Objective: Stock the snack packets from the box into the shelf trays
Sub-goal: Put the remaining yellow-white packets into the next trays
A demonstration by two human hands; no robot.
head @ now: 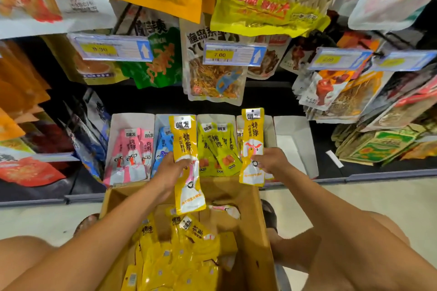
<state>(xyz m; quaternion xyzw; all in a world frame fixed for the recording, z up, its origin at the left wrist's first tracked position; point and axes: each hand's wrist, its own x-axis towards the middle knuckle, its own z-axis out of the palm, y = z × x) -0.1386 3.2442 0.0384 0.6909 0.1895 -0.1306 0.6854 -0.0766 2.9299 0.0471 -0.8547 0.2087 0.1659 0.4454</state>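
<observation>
I am squatting in front of the bottom shelf [354,178]. The open cardboard box [257,220] is standing on the floor between my knees, just in front of the shelf edge.

A row of white trays [132,120] is standing on the shelf beyond the box. From my left they are holding pink packets, blue packets and green packets. Next come the yellow-packet tray [268,130] and an end tray [293,134], which is showing no packets from this angle.

The box is holding a heap of loose yellow packets [177,255], the stock left to move.

I am carrying two more of these long, narrow packets, both with the long axis upright and the hang-hole end on top. This is matching the way the packets are standing in the trays.

- The right packet [254,132] is hanging directly in front of the yellow-packet tray.
- The left packet [185,146] is hanging in front of the divide between the blue and green trays, above the far wall of the box.

My right hand [272,160] is pinching the right packet from its right edge, below mid-length, with the fingers curled onto its face. My left hand [169,172] is gripping the left packet from its left edge at about mid-length, fingers wrapped round it. Neither hand is free.

In my judgement the right hand is the nearer one. Its packet is needing only a forward and downward feed into the tray. The left packet is needing a shift to my right, past the green tray, before the same feed.
</observation>
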